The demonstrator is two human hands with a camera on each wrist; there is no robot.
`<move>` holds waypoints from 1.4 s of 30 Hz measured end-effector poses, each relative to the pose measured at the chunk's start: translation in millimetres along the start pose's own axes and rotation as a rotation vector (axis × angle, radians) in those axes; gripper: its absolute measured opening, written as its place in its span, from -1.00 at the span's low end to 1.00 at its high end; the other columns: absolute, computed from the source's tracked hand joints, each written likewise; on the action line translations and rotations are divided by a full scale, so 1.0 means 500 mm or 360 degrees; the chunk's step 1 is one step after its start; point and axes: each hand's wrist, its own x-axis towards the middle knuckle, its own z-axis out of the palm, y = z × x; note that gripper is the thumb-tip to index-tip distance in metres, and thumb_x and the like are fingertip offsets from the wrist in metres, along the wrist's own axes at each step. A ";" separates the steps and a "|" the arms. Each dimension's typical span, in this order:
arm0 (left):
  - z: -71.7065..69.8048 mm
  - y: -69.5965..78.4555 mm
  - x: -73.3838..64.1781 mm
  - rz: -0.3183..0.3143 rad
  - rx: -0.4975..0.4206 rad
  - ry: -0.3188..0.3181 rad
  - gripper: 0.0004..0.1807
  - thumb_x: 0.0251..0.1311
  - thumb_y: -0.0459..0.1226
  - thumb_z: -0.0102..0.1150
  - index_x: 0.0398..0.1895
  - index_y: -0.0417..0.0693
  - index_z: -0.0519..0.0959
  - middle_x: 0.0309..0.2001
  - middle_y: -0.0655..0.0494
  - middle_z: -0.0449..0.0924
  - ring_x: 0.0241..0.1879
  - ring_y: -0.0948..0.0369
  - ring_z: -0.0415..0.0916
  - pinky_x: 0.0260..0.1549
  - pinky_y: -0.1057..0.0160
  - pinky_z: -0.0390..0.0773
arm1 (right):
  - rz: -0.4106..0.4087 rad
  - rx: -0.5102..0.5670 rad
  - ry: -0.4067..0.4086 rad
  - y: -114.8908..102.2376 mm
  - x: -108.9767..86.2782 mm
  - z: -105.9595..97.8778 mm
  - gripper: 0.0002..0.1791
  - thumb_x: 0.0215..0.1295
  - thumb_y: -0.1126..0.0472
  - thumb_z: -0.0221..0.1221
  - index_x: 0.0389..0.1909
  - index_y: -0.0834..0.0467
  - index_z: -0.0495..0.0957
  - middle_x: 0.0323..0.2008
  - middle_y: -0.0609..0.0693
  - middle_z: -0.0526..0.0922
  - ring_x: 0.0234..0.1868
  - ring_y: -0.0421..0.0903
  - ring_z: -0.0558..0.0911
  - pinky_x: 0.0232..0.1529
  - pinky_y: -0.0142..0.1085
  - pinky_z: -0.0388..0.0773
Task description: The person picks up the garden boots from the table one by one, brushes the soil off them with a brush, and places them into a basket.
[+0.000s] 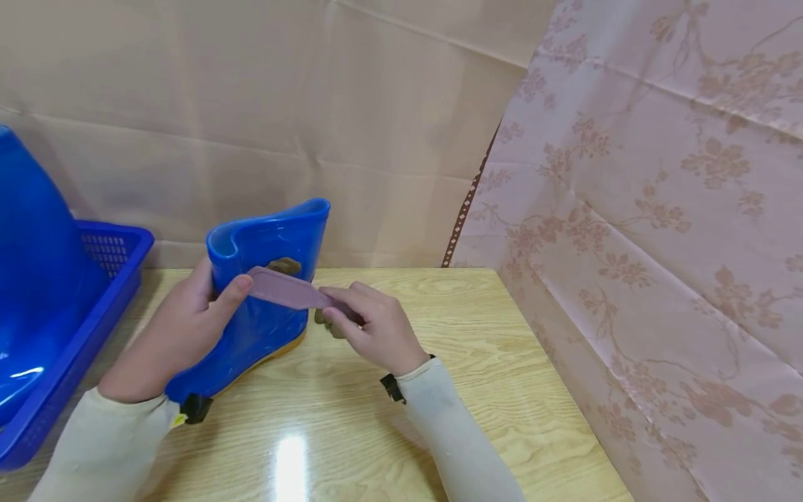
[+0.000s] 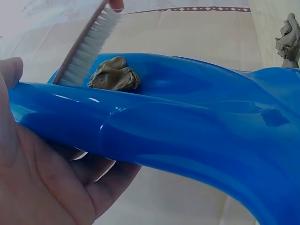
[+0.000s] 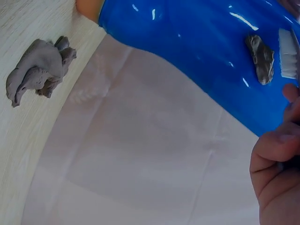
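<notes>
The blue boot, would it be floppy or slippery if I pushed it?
The blue boot is probably floppy near its top, which looks folded inward. Its outside may feel slippery, since it looks smooth and shiny.

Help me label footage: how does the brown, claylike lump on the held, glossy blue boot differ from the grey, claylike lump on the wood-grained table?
The brown lump sits on the boot; the grey lump lies on the table. The brown lump looks darker and smaller than the grey lump. Both are irregular.
</notes>
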 end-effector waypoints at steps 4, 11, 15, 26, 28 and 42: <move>0.000 0.003 0.000 -0.0014 0.0015 -0.0036 -0.23 0.61 0.03 -0.09 0.68 0.03 -0.13 0.46 -0.36 0.30 0.27 -0.48 0.40 0.05 -0.59 0.38 | -0.0027 -0.0010 0.0012 -0.003 0.000 0.000 -0.69 0.45 0.22 0.28 0.15 0.18 0.69 -0.39 -0.10 0.61 -0.48 -0.31 0.42 -0.52 -0.55 0.32; -0.001 -0.003 0.008 -0.0107 0.0096 -0.0115 -0.03 0.49 -0.06 0.17 0.68 0.01 -0.26 0.51 -0.40 0.20 0.33 -0.50 0.31 0.04 -0.57 0.41 | 0.0046 -0.0076 0.0100 -0.001 -0.001 0.004 -0.73 0.49 0.18 0.25 0.11 0.16 0.71 -0.43 -0.11 0.56 -0.48 -0.28 0.39 -0.53 -0.50 0.28; -0.002 -0.007 0.011 -0.0161 0.0089 -0.0103 -0.02 0.51 -0.04 0.12 0.68 0.00 -0.31 0.53 -0.43 0.13 0.36 -0.52 0.24 0.05 -0.59 0.38 | 0.0090 -0.0102 0.0096 0.000 -0.002 0.003 -0.74 0.50 0.15 0.24 0.09 0.13 0.71 -0.46 -0.14 0.51 -0.48 -0.29 0.37 -0.54 -0.48 0.27; -0.005 -0.021 0.013 -0.0244 0.0046 -0.0036 -0.03 0.53 0.03 0.06 0.68 -0.05 -0.33 0.53 -0.47 0.08 0.36 -0.57 0.18 0.05 -0.64 0.31 | 0.0177 -0.0140 0.0058 0.002 -0.001 -0.001 -0.76 0.53 0.13 0.21 0.07 0.09 0.72 -0.44 -0.16 0.54 -0.48 -0.29 0.40 -0.54 -0.47 0.30; -0.006 -0.023 0.013 -0.0245 0.0047 -0.0029 -0.02 0.53 0.03 0.06 0.68 -0.06 -0.32 0.53 -0.48 0.09 0.34 -0.58 0.20 0.03 -0.64 0.31 | 0.0180 -0.0145 0.0059 0.003 -0.001 -0.002 -0.76 0.52 0.14 0.21 0.07 0.09 0.73 -0.43 -0.15 0.56 -0.48 -0.29 0.41 -0.54 -0.48 0.31; -0.001 -0.010 0.006 -0.0056 0.0190 -0.0200 -0.03 0.43 -0.11 0.25 0.66 -0.09 -0.16 0.45 -0.41 0.28 0.31 -0.46 0.36 0.08 -0.54 0.42 | -0.0005 -0.0046 0.0062 -0.006 -0.001 -0.001 -0.71 0.47 0.19 0.27 0.13 0.15 0.70 -0.36 -0.11 0.62 -0.45 -0.31 0.43 -0.51 -0.55 0.33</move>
